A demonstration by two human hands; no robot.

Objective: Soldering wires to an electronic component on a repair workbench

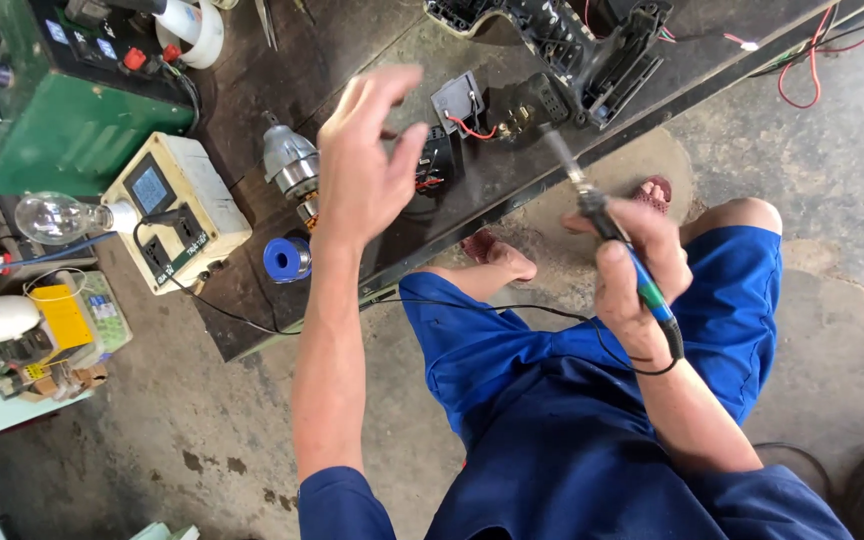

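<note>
Concrete floor, dark bench. My right hand grips soldering iron; left hand open, empty. I'd steady the tip near red-wired connector.

The left hand is raised at upper centre of the frame, fingers loosely spread and slightly curled, holding nothing, its bare forearm running down to lower centre. The right hand, right of centre, is closed in a fist-like grip, forearm angled toward lower right.
</note>
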